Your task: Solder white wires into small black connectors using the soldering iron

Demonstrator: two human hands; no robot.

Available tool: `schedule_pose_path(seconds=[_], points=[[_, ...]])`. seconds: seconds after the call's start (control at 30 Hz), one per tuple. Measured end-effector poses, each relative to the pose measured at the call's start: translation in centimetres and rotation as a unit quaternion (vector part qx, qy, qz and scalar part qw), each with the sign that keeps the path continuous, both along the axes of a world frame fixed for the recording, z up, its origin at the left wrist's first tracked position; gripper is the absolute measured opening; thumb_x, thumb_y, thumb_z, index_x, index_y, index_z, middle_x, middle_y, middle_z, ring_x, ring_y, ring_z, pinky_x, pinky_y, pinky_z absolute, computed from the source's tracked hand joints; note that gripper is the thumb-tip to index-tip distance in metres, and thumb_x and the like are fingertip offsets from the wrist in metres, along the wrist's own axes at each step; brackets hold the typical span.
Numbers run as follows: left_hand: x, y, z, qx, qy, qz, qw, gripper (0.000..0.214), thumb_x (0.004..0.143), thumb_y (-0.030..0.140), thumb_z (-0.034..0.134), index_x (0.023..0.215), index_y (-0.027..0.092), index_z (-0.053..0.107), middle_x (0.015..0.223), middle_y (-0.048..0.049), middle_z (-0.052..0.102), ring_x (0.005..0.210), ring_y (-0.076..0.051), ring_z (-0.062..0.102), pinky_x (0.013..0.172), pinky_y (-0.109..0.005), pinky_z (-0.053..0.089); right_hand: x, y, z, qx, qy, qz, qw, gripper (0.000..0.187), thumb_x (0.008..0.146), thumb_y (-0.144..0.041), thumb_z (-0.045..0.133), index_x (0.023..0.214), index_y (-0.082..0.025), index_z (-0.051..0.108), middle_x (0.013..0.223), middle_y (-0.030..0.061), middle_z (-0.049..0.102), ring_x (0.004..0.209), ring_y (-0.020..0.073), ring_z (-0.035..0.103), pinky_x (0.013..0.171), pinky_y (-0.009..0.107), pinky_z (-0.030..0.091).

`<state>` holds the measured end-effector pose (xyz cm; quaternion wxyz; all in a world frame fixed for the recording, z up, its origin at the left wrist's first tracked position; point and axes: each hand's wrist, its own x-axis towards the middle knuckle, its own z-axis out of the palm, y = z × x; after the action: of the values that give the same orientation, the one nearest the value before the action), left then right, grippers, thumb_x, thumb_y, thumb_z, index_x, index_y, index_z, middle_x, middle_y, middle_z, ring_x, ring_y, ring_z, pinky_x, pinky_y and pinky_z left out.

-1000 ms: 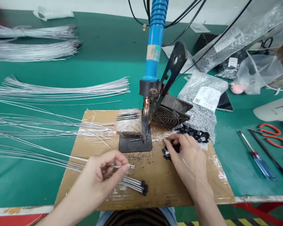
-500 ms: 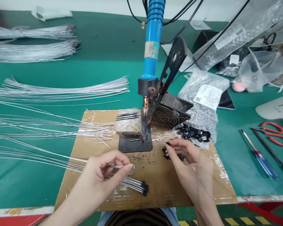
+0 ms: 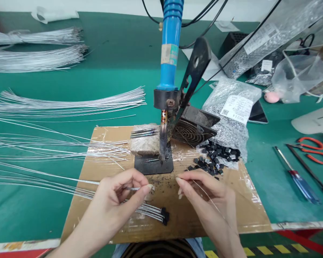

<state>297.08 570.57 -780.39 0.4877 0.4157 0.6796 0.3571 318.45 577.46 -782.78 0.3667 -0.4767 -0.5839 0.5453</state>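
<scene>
My left hand (image 3: 123, 200) is closed in a pinch on a thin white wire (image 3: 133, 188), its end just past the thumb and forefinger. Below that hand lie several white wires with small black connectors (image 3: 164, 216) on their ends. My right hand (image 3: 207, 197) is closed too, thumb and forefinger pressed together a short way right of the wire end; what is between the tips is hidden. A fine pale strand (image 3: 208, 197) runs from its fingers across the palm. Behind it is a pile of small black connector housings (image 3: 211, 161).
A blue-handled soldering iron (image 3: 170, 57) hangs tip-down over a black plate (image 3: 154, 166) on the cardboard (image 3: 183, 229). A small fan (image 3: 193, 129) sits behind. White wire bundles (image 3: 70, 102) lie left; a screwdriver (image 3: 298, 182) and red-handled pliers (image 3: 316, 154) lie right.
My right hand has moved left from the black housings towards my left hand. The black piece at its fingertips no longer shows. My left hand has stayed nearly still.
</scene>
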Motion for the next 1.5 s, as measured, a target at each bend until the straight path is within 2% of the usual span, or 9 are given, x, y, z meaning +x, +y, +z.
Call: schedule_pose_path(seconds=[0.17,0.37,0.5,0.63,0.83,1.13,1.37,1.5], points=[[0.1,0.5,0.3,-0.012,0.016,-0.002,1.0,0.026,0.093,0.043,0.067,0.082,0.019,0.069,0.066,0.0007,0.059,0.059,-0.011,0.049,0.054,-0.019,0.04,-1.0,-0.6,0.2,-0.066,0.032,0.002,0.997,0.01,0.095,-0.034,0.076,0.09,-0.026,0.079,0.073,-0.0028,0.072,0.06,0.0078,0.064,0.057,0.015,0.052],[0.2,0.6,0.2,-0.021,0.055,-0.009,0.998,0.026,0.093,0.043,0.065,0.084,0.019,0.07,0.067,-0.0002,0.06,0.057,-0.012,0.049,0.052,-0.022,0.039,-2.0,-1.2,0.1,-0.131,0.074,0.018,0.988,0.014,0.096,-0.038,0.075,0.095,-0.025,0.08,0.071,-0.0018,0.072,0.061,0.0095,0.068,0.06,0.016,0.055],[0.4,0.7,0.5,-0.022,0.052,-0.016,0.998,0.024,0.092,0.041,0.067,0.083,0.019,0.072,0.071,-0.0032,0.068,0.062,-0.015,0.059,0.055,-0.023,0.044,-2.6,-1.4,0.2,-0.154,0.105,0.012,0.982,0.013,0.094,-0.036,0.076,0.093,-0.024,0.08,0.069,-0.0016,0.072,0.06,0.009,0.066,0.059,0.016,0.054],[0.6,1.1,1.1,-0.017,0.008,-0.03,0.999,0.023,0.095,0.039,0.065,0.083,0.02,0.072,0.08,-0.0048,0.072,0.076,-0.018,0.068,0.062,-0.023,0.05,-3.0,-1.6,-0.1,-0.154,0.126,0.012,0.98,0.013,0.094,-0.034,0.076,0.092,-0.023,0.08,0.068,-0.0016,0.071,0.058,0.0085,0.064,0.057,0.015,0.051],[0.7,1.3,1.5,-0.027,-0.055,-0.03,0.998,0.022,0.094,0.037,0.069,0.082,0.019,0.072,0.087,-0.0054,0.076,0.075,-0.016,0.069,0.067,-0.021,0.054,-3.2,-1.8,-0.1,-0.129,0.125,0.014,0.984,0.013,0.094,-0.032,0.075,0.09,-0.02,0.079,0.069,-0.0001,0.071,0.057,0.0095,0.062,0.056,0.018,0.05],[0.7,1.1,1.1,-0.021,-0.077,-0.019,0.997,0.019,0.096,0.033,0.069,0.082,0.019,0.071,0.093,-0.0052,0.076,0.08,-0.015,0.071,0.07,-0.02,0.055,-3.1,-1.9,-0.3,-0.121,0.109,0.025,0.986,0.012,0.096,-0.032,0.073,0.091,-0.023,0.079,0.067,-0.0015,0.068,0.055,0.0092,0.06,0.054,0.019,0.048],[1.2,1.0,1.2,-0.026,-0.1,0.02,0.994,0.017,0.094,0.03,0.072,0.081,0.02,0.072,0.088,-0.0016,0.073,0.075,-0.011,0.067,0.068,-0.018,0.05,-3.2,-2.1,0.2,-0.114,0.091,0.002,0.989,0.014,0.094,-0.033,0.073,0.088,-0.022,0.08,0.067,0.0001,0.069,0.056,0.011,0.061,0.054,0.021,0.048],[1.7,1.2,1.7,-0.035,-0.105,0.057,0.992,0.019,0.091,0.031,0.075,0.077,0.019,0.07,0.085,-0.0021,0.073,0.074,-0.013,0.064,0.067,-0.02,0.048,-3.3,-2.2,0.2,-0.096,0.07,-0.004,0.993,0.015,0.093,-0.033,0.073,0.087,-0.021,0.08,0.07,0.0018,0.071,0.061,0.0133,0.063,0.053,0.023,0.048]])
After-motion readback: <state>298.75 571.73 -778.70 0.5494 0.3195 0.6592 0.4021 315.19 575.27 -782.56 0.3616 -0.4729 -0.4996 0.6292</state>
